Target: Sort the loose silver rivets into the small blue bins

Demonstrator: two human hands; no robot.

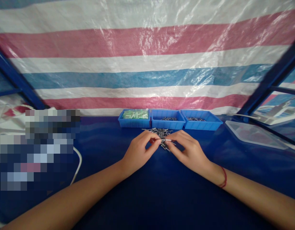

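My left hand (140,147) and my right hand (188,147) meet fingertip to fingertip in the middle, thumb and index finger of each pressed together. Between them lies a thin silvery metal pin (167,140), held level; its right part shows over the right fingertips. Both hands appear to pinch it, though the fingers cover its left end. Directly behind and beneath the fingertips spreads a loose pile of similar metal pins (159,131), several with dark parts. A red cord circles my right wrist.
Behind the pile, three blue bins stand side by side: the left bin (134,123) with green-and-white pieces, the middle bin (168,124) and right bin (205,126) with metal pins. A translucent lid (253,134) lies right. A white cable (77,159) runs left, beside a blurred-out area.
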